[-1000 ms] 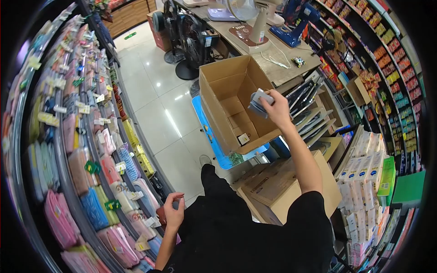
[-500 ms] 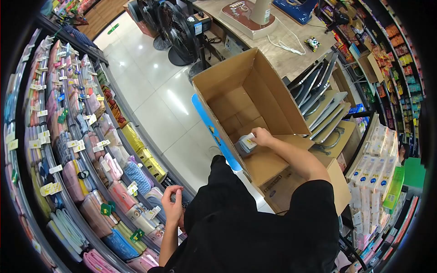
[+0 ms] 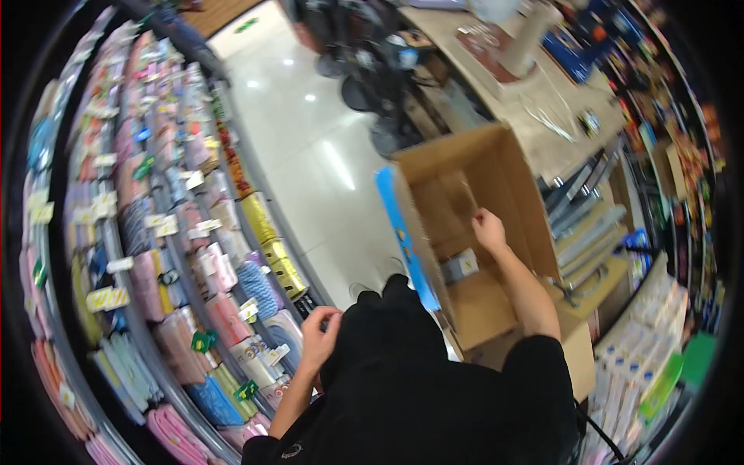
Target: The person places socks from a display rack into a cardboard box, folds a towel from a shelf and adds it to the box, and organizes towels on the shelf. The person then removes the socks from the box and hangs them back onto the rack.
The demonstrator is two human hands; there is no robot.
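My right hand (image 3: 488,230) is over the open cardboard box (image 3: 508,174), its fingers curled closed; no object shows in it. Below it, inside the box near the blue-edged side, lies a small grey packet with a white and yellow label (image 3: 463,266). It is apart from the hand. My left hand (image 3: 321,335) hangs at the left of my body, fingers loosely bent and holding nothing, close to the shelves of folded textiles (image 3: 232,341). The picture is somewhat blurred.
A blue strip (image 3: 404,236) runs along the box's left side. Behind the box stand black fans (image 3: 364,85) and a wooden-topped counter (image 3: 558,147) with appliances and a white cord. Grey metal frames (image 3: 585,201) lean to the right, with packaged goods (image 3: 635,341) nearer me.
My right hand has let go of the grey packet and risen away from it; the packet now lies in the box. My left hand stays at my side. The view has shifted.
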